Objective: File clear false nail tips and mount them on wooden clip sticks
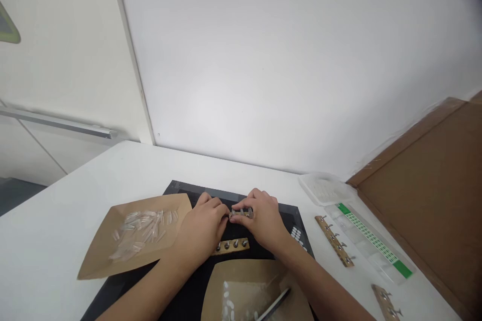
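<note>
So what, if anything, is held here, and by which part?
A wooden strip, apparently by its left end in the left hand; the right hand curls around its pegs, though whether it grips them is hidden.

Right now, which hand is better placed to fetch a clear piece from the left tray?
Probably the left hand: it is nearer the brown tray of clear pieces. The right hand is farther across, and both are at a studded strip.
</note>
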`<action>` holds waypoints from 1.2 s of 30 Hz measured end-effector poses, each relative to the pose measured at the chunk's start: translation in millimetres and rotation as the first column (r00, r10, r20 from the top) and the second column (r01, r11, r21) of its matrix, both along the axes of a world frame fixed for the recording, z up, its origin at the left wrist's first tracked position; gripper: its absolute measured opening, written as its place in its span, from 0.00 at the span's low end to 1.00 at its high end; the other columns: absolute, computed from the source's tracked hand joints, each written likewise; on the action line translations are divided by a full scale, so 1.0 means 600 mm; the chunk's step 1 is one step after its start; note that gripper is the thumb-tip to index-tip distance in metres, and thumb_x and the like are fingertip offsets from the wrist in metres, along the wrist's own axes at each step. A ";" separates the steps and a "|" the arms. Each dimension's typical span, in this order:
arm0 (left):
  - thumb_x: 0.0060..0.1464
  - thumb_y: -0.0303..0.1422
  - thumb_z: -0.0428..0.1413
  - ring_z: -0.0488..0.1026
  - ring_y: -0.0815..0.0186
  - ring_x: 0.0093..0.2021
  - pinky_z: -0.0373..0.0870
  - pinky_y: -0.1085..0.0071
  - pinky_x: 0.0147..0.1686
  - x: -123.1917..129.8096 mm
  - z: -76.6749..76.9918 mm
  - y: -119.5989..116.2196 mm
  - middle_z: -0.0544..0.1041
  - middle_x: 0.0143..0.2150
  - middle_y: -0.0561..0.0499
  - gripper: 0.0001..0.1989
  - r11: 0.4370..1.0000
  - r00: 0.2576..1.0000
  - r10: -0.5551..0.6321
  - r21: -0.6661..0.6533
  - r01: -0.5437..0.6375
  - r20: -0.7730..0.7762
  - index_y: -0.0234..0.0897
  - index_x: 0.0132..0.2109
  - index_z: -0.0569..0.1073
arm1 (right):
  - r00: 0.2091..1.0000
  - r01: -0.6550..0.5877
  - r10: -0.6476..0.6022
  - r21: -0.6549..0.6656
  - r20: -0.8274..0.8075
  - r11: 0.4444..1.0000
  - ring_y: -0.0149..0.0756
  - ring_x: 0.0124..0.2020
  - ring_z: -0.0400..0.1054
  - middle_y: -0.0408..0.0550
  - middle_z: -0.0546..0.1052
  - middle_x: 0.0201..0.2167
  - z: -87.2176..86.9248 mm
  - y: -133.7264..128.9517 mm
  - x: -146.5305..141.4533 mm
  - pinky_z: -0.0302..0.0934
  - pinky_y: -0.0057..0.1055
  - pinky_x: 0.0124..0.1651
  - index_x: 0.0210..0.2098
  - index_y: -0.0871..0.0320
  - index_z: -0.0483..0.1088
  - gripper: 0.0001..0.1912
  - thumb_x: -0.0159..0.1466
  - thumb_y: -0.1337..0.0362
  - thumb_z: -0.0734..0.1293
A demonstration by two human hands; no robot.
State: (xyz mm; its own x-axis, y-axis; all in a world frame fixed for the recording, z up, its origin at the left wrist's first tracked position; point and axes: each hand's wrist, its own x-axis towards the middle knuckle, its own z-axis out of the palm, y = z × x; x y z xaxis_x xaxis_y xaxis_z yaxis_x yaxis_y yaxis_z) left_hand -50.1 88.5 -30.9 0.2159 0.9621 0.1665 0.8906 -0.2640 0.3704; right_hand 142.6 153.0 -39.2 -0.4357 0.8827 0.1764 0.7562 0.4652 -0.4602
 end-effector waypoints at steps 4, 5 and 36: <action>0.72 0.29 0.54 0.70 0.52 0.49 0.71 0.60 0.48 0.001 0.004 -0.001 0.81 0.44 0.44 0.11 0.998 0.997 -0.052 0.024 0.054 -0.055 0.39 0.44 0.82 | 1.000 0.001 -0.001 -0.005 0.004 1.000 0.47 0.48 0.71 0.47 0.77 0.41 -0.003 0.002 0.001 0.54 0.43 0.52 0.43 0.42 0.86 0.10 0.66 0.47 0.78; 0.73 0.29 0.53 0.70 0.52 0.49 0.72 0.59 0.47 0.002 0.007 -0.002 0.80 0.44 0.44 0.12 0.997 0.995 -0.069 0.027 0.071 -0.075 0.38 0.43 0.82 | 1.000 0.001 -0.001 -0.008 0.005 1.000 0.47 0.48 0.71 0.46 0.77 0.40 -0.004 0.003 0.001 0.54 0.43 0.51 0.43 0.42 0.86 0.10 0.66 0.47 0.78; 0.71 0.25 0.56 0.75 0.52 0.52 0.81 0.59 0.47 0.031 -0.014 0.020 0.83 0.46 0.42 0.10 0.965 0.938 -0.199 0.112 0.239 -0.283 0.33 0.48 0.83 | 0.894 0.445 -0.434 0.099 -0.113 0.890 0.37 0.25 0.70 0.43 0.81 0.33 0.194 0.020 0.144 0.57 0.35 0.34 0.45 0.49 0.79 0.21 0.67 0.40 0.68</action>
